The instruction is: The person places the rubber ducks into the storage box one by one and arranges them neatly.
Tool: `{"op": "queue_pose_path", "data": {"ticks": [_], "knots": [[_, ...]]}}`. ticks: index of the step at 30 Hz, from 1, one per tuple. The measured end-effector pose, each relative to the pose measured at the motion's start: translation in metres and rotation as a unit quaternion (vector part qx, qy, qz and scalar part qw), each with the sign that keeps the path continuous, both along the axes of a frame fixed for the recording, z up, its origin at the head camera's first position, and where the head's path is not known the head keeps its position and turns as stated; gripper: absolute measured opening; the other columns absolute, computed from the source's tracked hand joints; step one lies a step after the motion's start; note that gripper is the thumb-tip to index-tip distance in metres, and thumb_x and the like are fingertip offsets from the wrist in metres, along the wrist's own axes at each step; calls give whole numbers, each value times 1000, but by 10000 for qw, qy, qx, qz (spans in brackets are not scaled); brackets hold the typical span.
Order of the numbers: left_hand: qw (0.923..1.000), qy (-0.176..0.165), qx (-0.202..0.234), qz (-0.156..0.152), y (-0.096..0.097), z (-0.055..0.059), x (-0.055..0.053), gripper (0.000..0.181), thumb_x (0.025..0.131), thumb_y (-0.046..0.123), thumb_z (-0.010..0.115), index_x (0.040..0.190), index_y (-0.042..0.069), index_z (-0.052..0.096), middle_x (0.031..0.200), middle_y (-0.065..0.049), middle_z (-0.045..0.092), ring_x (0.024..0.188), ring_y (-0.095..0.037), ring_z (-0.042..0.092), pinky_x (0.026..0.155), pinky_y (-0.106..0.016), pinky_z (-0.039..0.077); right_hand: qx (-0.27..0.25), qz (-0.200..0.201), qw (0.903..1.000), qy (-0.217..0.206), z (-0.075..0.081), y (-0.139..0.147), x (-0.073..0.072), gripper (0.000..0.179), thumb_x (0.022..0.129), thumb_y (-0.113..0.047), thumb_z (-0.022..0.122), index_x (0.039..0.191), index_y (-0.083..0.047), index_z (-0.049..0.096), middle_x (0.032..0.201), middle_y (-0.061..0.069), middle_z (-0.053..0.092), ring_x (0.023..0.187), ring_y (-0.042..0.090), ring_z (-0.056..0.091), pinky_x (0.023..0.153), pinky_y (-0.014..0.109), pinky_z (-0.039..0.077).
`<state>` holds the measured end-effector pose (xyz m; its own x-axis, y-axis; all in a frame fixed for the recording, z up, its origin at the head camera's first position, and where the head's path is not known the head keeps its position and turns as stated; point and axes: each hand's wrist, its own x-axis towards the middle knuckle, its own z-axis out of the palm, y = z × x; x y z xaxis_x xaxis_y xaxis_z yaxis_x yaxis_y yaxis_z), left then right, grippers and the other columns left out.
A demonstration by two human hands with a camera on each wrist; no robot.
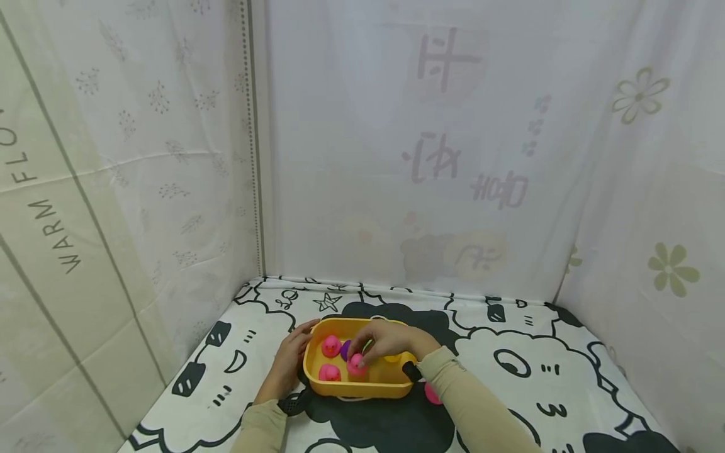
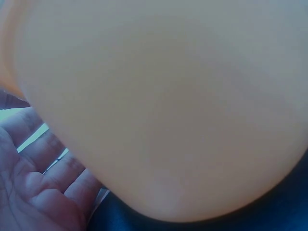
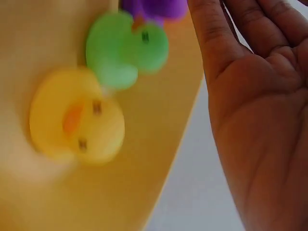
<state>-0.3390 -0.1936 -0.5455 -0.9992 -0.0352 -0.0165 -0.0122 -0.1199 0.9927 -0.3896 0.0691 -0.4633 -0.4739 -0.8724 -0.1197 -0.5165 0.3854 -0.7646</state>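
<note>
A yellow tub (image 1: 385, 389) sits on the table with small rubber ducks in it. My left hand (image 1: 290, 355) rests against the tub's left side, its fingers extended along the rim. In the left wrist view the tub's wall (image 2: 168, 115) fills most of the picture. Reaching over the tub, my right hand (image 1: 387, 340) pinches a pink rubber duck (image 1: 357, 366) between thumb and fingers. Two other pink ducks, one at the back (image 1: 331, 346) and one in front (image 1: 330, 373), lie to its left. A yellow duck (image 3: 77, 118), a green duck (image 3: 122, 50) and a purple duck (image 3: 161, 8) are also inside.
Outside the tub, a pink object (image 1: 432, 394) lies partly behind the right sleeve (image 1: 476, 399). A patterned black-and-white cloth (image 1: 527, 371) covers the table. Pale curtains (image 1: 362, 157) hang at the back and on both sides.
</note>
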Motion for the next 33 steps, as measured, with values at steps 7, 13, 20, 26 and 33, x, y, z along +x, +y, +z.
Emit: {"op": "queue_pose_path", "data": {"ticks": [7,13,20,26,33], "knots": [[10000,-35,40,14,-2,-1,-1,45,100,23,47,143,17,56,148,-12,49,133,-33,51,110,-46,41,264,395,9985,276,-3,-15,5,27,86,-8,77,112,-12,75,102,-11,70,95,4,63,86,21,55],[10000,-10,82,-43,-2,-1,-2,45,100,23,47,144,16,55,148,-13,50,132,-33,52,109,-46,43,379,476,9981,80,-3,-23,4,28,84,-3,77,111,-8,74,99,-7,70,88,6,62,83,23,56],[9999,17,92,-43,1,-4,0,45,100,22,47,143,15,55,146,-13,51,130,-33,53,107,-44,46,470,462,9978,-54,-14,-22,3,29,82,0,77,110,-10,75,105,-7,69,88,6,62,83,22,56],[9999,27,94,-40,1,-4,1,44,100,22,46,142,16,56,144,-12,53,129,-31,55,106,-42,47,336,593,9976,-154,-12,-22,6,28,84,0,75,111,-7,74,106,-4,70,89,6,63,85,23,56],[9999,14,95,-117,-1,-1,0,44,100,22,45,143,16,56,145,-11,52,130,-32,54,108,-43,45,285,433,9986,96,-1,-21,6,27,85,-7,77,112,-9,73,102,-5,72,91,6,64,85,22,55]]}}
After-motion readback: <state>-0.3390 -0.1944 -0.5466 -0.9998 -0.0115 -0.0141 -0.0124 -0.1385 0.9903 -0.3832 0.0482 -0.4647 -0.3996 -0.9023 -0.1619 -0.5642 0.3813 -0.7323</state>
